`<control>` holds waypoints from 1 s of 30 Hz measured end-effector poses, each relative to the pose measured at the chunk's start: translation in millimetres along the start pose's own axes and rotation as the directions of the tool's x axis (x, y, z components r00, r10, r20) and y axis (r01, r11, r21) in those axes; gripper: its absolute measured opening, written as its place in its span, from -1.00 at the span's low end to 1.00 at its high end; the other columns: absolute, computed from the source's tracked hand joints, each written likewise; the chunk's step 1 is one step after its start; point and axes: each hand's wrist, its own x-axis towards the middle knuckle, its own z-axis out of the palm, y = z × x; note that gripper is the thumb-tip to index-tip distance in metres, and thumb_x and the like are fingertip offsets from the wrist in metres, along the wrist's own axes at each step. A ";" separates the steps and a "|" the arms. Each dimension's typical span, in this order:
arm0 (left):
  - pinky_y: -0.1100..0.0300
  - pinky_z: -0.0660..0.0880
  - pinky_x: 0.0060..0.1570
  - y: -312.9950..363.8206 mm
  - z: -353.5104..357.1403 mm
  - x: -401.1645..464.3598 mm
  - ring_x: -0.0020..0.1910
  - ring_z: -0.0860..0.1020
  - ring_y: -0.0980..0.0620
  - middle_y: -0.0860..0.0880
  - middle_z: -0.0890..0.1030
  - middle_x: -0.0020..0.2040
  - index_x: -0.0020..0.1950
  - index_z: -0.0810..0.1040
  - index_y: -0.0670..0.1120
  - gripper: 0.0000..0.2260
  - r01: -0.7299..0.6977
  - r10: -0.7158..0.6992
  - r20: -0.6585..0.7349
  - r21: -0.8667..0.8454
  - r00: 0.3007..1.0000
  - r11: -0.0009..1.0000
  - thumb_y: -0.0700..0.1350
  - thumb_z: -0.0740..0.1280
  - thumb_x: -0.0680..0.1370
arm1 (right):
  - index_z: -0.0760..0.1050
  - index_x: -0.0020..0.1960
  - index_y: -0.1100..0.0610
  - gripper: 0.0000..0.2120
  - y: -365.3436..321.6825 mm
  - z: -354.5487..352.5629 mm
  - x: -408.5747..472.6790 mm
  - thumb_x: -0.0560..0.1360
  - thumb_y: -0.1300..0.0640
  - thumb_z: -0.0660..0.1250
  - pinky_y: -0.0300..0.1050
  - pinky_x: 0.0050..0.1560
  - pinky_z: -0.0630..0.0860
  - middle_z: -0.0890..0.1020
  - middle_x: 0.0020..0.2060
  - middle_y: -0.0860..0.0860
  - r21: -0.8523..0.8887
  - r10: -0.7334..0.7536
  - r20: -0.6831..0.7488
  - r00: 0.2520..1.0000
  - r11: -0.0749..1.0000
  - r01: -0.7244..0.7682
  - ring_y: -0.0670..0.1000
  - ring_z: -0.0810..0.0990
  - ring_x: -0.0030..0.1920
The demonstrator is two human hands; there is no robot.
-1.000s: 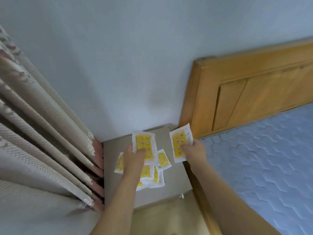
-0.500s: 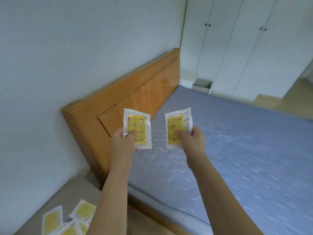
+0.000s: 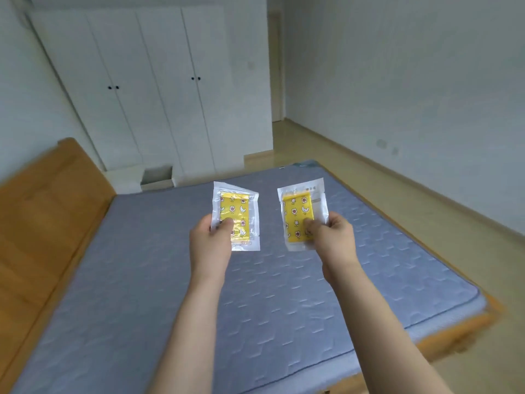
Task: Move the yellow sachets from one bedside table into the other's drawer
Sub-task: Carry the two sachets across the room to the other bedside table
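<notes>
Two yellow sachets were up in the air over the bed (image 3: 255,294), one per hand. The left sachet (image 3: 235,216) was a clear-edged packet with a yellow insert printed with little flowers and moons, held upright and facing the camera. The left hand (image 3: 210,245) pinched it at the lower left corner, thumb on the front, the other fingers hidden behind the packet. The right sachet (image 3: 302,216) looked like the same kind, tilted slightly, with some white label print along its top edge too small to read. The right hand (image 3: 331,237) pinched it from the lower right side, thumb pressed on the yellow part. The two sachets were near each other but not touching, a gap of mattress showing between them, and both forearms stretched out over the bed.

The bed had a blue-grey quilted mattress on a light wooden frame, no sheets or pillows on it. The wooden headboard (image 3: 48,211) was at the left end of the bed, a bit blurred. On the far side of the bed, by the headboard corner, sat the bedside table (image 3: 157,177), white, with what looked like an open drawer or box on top; too small to tell which. Behind that, beyond the bed, a white wardrobe (image 3: 147,89) ran along the wall with small dark knobs on its doors. Right of the bed was pale wooden floor (image 3: 383,183) going back to a doorway (image 3: 277,69), and a plain white wall past that.
</notes>
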 end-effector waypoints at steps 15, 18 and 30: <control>0.09 0.57 -0.07 -11.4 472.3 -79.4 -0.13 0.66 0.03 0.06 0.71 -0.14 -0.08 0.64 0.00 -0.88 0.000 0.002 0.568 -0.004 0.823 1.000 -0.19 0.33 0.56 | 0.60 -0.05 0.16 -0.87 -18.7 -402.5 164.7 0.50 0.31 0.31 0.11 0.00 0.61 0.71 -0.12 0.08 0.084 0.012 -0.555 0.832 0.996 0.042 0.14 0.68 -0.12; 0.09 0.55 -0.10 -26.1 548.2 -73.8 -0.17 0.62 0.03 0.04 0.70 -0.13 -0.06 0.63 -0.03 -0.92 0.000 0.004 0.626 -0.005 0.780 1.000 -0.15 0.34 0.54 | 0.61 -0.01 0.17 -0.81 -16.5 -458.2 210.9 0.49 0.34 0.26 -0.01 -0.11 0.63 0.71 -0.09 0.09 0.087 0.034 -0.591 0.806 0.996 0.022 0.09 0.67 -0.12; 0.09 0.42 -0.13 -0.9 898.4 -53.0 -0.20 0.50 0.01 -0.07 0.61 -0.17 -0.07 0.61 -0.12 -0.89 0.081 0.008 0.777 -0.076 0.630 0.994 -0.11 0.38 0.48 | 0.60 -0.07 0.20 -0.87 -85.1 -679.6 401.1 0.49 0.28 0.27 -0.17 -0.24 0.47 0.67 -0.19 0.08 -0.094 -0.092 -0.786 0.612 0.995 0.029 -0.01 0.56 -0.23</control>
